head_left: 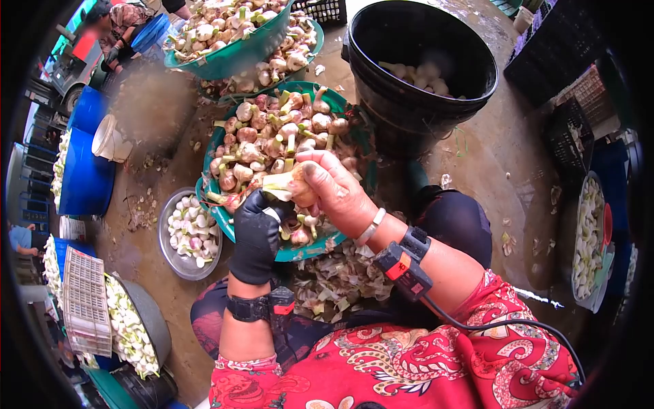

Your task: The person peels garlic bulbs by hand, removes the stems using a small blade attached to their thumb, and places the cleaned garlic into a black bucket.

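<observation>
My right hand [334, 187], bare, grips a garlic bulb [297, 185] with its pale cut stem pointing left. Close against the stem end, my left hand [255, 235] is closed in a black glove. A small white piece [272, 214] sticks out of the gloved fist; I cannot tell what it is. Below both hands lies a green basin [216, 215] heaped with untrimmed garlic bulbs [248, 146]. To its left, a metal bowl [165, 232] holds peeled white bulbs [194, 228].
A tall black bucket [402, 112] with some bulbs inside stands front right. Another heaped green basin [238, 54] is at the back. Garlic skins [334, 286] litter the floor between my knees. Blue tubs [85, 170] line the left; crates [565, 136] stand right. A person [122, 31] sits far left.
</observation>
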Motion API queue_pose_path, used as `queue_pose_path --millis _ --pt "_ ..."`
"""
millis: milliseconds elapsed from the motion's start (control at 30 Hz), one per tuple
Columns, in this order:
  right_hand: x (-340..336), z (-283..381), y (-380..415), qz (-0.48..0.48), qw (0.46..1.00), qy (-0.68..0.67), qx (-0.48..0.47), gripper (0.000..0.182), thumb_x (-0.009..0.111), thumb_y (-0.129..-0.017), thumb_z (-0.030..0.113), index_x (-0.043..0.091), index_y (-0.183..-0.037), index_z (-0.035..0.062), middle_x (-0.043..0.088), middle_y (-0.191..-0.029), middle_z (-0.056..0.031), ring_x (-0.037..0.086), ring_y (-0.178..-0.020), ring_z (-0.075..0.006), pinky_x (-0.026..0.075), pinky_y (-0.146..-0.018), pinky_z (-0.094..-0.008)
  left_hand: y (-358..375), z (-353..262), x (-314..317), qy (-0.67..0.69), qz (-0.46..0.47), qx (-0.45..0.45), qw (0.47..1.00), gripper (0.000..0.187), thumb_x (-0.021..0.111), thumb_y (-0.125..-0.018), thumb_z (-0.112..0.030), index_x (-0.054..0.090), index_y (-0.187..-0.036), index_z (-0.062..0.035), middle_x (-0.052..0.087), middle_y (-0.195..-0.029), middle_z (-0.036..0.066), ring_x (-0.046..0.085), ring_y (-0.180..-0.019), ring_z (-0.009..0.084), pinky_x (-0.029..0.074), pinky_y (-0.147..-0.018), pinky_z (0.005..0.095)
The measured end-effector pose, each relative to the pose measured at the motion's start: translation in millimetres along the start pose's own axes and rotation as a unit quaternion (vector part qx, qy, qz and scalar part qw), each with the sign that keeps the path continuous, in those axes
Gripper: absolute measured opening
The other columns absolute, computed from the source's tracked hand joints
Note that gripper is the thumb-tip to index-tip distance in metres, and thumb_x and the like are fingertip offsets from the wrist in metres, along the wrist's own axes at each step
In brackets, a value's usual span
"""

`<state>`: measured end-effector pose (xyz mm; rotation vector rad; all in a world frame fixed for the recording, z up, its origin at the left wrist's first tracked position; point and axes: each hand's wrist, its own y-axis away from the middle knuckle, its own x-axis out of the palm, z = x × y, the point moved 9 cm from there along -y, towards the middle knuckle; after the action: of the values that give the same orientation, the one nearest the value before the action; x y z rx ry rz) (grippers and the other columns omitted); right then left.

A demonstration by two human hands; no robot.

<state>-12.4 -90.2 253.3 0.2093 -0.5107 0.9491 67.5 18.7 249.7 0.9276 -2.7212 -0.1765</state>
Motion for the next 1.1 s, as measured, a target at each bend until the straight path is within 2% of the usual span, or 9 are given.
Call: queue_pose_path --millis 67,133,200,233,400,467,900,1000,1100 --pt "-2.8 -22.1 2.6 0.025 0.984 -0.021 0.174 0.035 0.051 -0.097 0.03 0.045 -0.123 0.0073 0.058 -0.094 -0.0019 0.056 -0.081 -0.0079 0.046 -0.069 -0.0212 1.5 2.9 -8.6 -0.069 -0.043 0.017 0.997 0.021 0.055 -0.085 0.001 0.063 -0.104 0.0008 0.066 -0.095 0.004 0.062 -0.086 0.0108 0.051 -0.072 0.0254" --pt "-2.2 -18.5 2.2 0.021 0.987 -0.03 0.159 0.035 0.051 -0.096 0.032 0.046 -0.122 0.008 0.058 -0.098 -0.0019 0.055 -0.082 -0.0069 0.044 -0.069 -0.0205 0.5 7.8 -18.4 -0.044 -0.034 0.007 0.998 0.021 0.054 -0.087 0.0 0.064 -0.105 0.0018 0.065 -0.1 0.006 0.062 -0.087 0.0118 0.052 -0.072 0.0272" --pt "-4.6 -4.2 -2.3 0.006 0.997 0.014 0.079 0.036 0.051 -0.096 0.032 0.046 -0.122 0.008 0.058 -0.102 -0.0014 0.053 -0.086 -0.0064 0.044 -0.071 -0.0212 9.6 -39.1 0.4 -0.225 -0.001 0.205 0.953 0.023 0.051 -0.091 -0.002 0.061 -0.111 0.0034 0.063 -0.107 0.009 0.061 -0.091 0.014 0.051 -0.076 0.0276" --pt "-4.1 -5.1 -2.3 0.007 0.997 0.014 0.08 0.036 0.051 -0.096 0.032 0.046 -0.122 0.008 0.058 -0.102 -0.0014 0.053 -0.086 -0.0064 0.044 -0.071 -0.0212 8.1 -28.3 -1.8 -0.058 0.0 0.091 0.994 0.025 0.048 -0.095 -0.003 0.057 -0.116 0.005 0.061 -0.111 0.011 0.06 -0.097 0.0156 0.049 -0.084 0.0274" --pt "6.8 1.0 0.4 0.07 0.997 0.036 -0.014 0.035 0.063 -0.088 0.014 0.049 -0.119 0.0061 0.058 -0.097 -0.0008 0.055 -0.085 -0.0067 0.05 -0.076 -0.0257 5.3 -29.2 13.0 -0.083 0.024 0.146 0.985 0.029 0.048 -0.095 -0.006 0.054 -0.121 0.0045 0.061 -0.113 0.01 0.059 -0.102 0.0138 0.045 -0.091 0.0268" --pt "13.3 0.1 3.0 0.123 0.992 0.039 0.018 0.041 0.06 -0.091 0.015 0.043 -0.127 0.0073 0.056 -0.105 -0.0023 0.054 -0.098 -0.0094 0.046 -0.089 -0.0281 3.7 -1.8 13.7 0.165 0.037 -0.035 0.985 0.028 0.052 -0.093 -0.006 0.055 -0.12 0.0041 0.062 -0.112 0.009 0.059 -0.103 0.0143 0.046 -0.091 0.0272" --pt "5.8 -65.5 31.6 -0.013 0.871 -0.223 0.438 0.033 0.047 -0.094 0.046 0.052 -0.11 0.0169 0.063 -0.092 -0.0035 0.059 -0.068 -0.0159 0.045 -0.05 -0.0243 9.4 -8.9 -15.1 -0.211 -0.048 0.054 0.975 0.018 0.061 -0.074 0.003 0.065 -0.091 0.0021 0.065 -0.084 0.004 0.061 -0.075 0.0111 0.049 -0.069 0.0242" --pt "12.6 -49.2 21.9 0.062 0.894 -0.242 0.372 0.038 0.054 -0.093 0.038 0.048 -0.124 0.017 0.063 -0.101 -0.0032 0.061 -0.078 -0.0147 0.049 -0.058 -0.0267 9.2 -0.2 -19.7 -0.098 -0.079 -0.011 0.992 0.017 0.062 -0.076 0.002 0.065 -0.093 0.0024 0.066 -0.086 0.005 0.062 -0.073 0.0117 0.05 -0.068 0.0246" --pt "9.5 3.9 3.5 0.066 0.995 0.073 0.022 0.066 0.077 -0.073 0.008 0.043 -0.129 0.0115 0.058 -0.101 -0.0047 0.059 -0.089 -0.0153 0.049 -0.078 -0.0276 9.8 -3.3 -8.1 -0.086 -0.044 -0.011 0.995 0.018 0.061 -0.078 0.002 0.064 -0.096 0.0031 0.066 -0.089 0.006 0.063 -0.072 0.012 0.052 -0.068 0.0255"
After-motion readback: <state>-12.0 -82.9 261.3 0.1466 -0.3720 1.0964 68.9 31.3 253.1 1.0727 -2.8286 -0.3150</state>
